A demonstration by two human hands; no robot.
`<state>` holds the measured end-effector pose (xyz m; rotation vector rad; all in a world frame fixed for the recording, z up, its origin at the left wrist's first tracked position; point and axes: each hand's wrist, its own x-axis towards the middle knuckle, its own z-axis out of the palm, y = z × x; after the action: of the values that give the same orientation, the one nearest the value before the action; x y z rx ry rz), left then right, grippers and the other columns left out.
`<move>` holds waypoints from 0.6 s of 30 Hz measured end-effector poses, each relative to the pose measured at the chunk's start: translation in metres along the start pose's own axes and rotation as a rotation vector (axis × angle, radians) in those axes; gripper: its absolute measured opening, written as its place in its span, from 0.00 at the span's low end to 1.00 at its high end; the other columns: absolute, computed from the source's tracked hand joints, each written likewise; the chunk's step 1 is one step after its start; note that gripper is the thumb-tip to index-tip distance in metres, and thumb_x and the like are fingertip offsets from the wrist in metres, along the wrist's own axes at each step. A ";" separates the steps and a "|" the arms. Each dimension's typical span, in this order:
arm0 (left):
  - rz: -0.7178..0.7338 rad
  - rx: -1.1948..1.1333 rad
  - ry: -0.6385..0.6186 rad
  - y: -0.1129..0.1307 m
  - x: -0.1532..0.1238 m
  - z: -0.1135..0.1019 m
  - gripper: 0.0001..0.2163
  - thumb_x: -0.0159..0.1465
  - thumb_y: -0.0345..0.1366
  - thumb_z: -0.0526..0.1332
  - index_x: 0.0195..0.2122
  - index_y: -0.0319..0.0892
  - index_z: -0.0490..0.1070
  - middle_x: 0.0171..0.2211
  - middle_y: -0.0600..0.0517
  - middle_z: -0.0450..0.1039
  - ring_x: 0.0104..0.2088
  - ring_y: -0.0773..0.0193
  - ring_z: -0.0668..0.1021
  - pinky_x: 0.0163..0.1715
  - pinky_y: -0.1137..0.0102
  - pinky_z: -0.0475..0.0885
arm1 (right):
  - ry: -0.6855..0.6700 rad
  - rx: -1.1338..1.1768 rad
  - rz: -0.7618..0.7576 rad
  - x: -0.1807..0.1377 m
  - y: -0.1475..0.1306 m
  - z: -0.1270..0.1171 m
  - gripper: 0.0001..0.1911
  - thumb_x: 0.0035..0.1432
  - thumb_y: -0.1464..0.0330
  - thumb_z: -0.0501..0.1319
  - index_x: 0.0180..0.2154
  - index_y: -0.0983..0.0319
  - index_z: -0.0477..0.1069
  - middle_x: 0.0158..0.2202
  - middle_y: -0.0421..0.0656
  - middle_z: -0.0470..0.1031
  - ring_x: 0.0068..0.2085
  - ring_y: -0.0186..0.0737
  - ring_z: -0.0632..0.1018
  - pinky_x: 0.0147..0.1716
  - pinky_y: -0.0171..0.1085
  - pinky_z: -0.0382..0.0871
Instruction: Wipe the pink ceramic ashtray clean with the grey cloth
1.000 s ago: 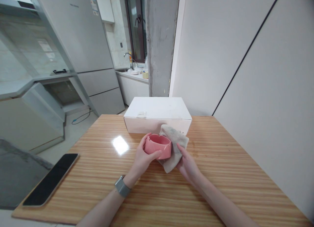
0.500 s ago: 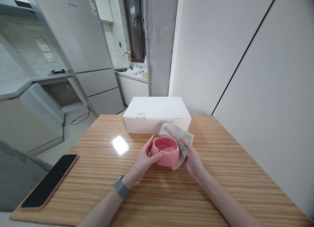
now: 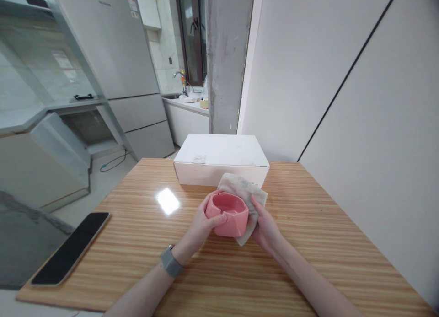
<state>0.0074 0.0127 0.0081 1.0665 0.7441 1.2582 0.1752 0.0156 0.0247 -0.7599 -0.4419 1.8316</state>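
Between our two hands, just above the wooden table (image 3: 308, 244), sits a small pink dish (image 3: 227, 213), and that is the relation that matters most. Our left hand (image 3: 202, 225) curls around the dish's left side, thumb lying across the near wall and fingers wrapped behind, so the dish is gripped rather than merely touched. A grey watch (image 3: 171, 263) bands that wrist. Our right hand (image 3: 265, 225) is on the opposite side, fingers held together and pressing a beige cloth (image 3: 245, 193) flat against the dish's right wall. The cloth hangs below that hand and rises behind the dish, draped over its far right edge. The dish lies directly between the palms, equally near to both, with its open mouth facing up and tilted slightly toward us. It is squat and faceted, with notches in the rim, and has no clear long axis. We cannot tell whether its base touches the table or hovers just off it.

Just beyond the dish and cloth, a closed white box (image 3: 221, 159) lies with its long side running left to right. Well apart, at the near left corner of the table, a dark phone (image 3: 70, 248) lies face up. A grey fridge (image 3: 116, 56) stands beyond the table on the left.
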 end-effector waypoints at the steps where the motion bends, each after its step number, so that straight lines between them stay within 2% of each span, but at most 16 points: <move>1: -0.001 -0.022 0.008 -0.001 0.000 0.001 0.35 0.49 0.36 0.72 0.59 0.41 0.64 0.53 0.43 0.73 0.52 0.51 0.74 0.49 0.64 0.69 | -0.012 0.007 0.007 -0.001 0.001 0.001 0.18 0.57 0.58 0.62 0.43 0.63 0.77 0.44 0.46 0.82 0.54 0.50 0.76 0.55 0.47 0.68; 5: 0.002 -0.041 0.076 -0.004 0.000 0.002 0.33 0.52 0.37 0.70 0.60 0.41 0.63 0.54 0.41 0.72 0.52 0.51 0.74 0.47 0.65 0.70 | -0.007 0.029 -0.011 -0.003 0.003 0.002 0.18 0.57 0.59 0.62 0.44 0.63 0.77 0.44 0.46 0.83 0.55 0.49 0.76 0.56 0.45 0.67; 12: 0.005 0.060 0.214 -0.005 0.007 -0.002 0.34 0.50 0.40 0.71 0.59 0.42 0.64 0.50 0.43 0.75 0.48 0.53 0.76 0.45 0.65 0.72 | 0.016 0.030 -0.032 -0.004 0.006 0.004 0.20 0.52 0.58 0.67 0.43 0.63 0.78 0.44 0.48 0.83 0.54 0.53 0.76 0.55 0.48 0.69; 18: -0.059 0.171 0.318 -0.003 0.010 -0.004 0.35 0.51 0.42 0.71 0.59 0.40 0.62 0.51 0.41 0.73 0.49 0.52 0.76 0.48 0.61 0.71 | 0.010 0.055 -0.051 -0.006 0.013 0.004 0.19 0.52 0.59 0.68 0.44 0.61 0.77 0.47 0.47 0.81 0.57 0.52 0.73 0.56 0.48 0.68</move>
<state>0.0071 0.0232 0.0048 0.9830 1.1342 1.3476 0.1650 0.0053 0.0219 -0.7143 -0.3990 1.7847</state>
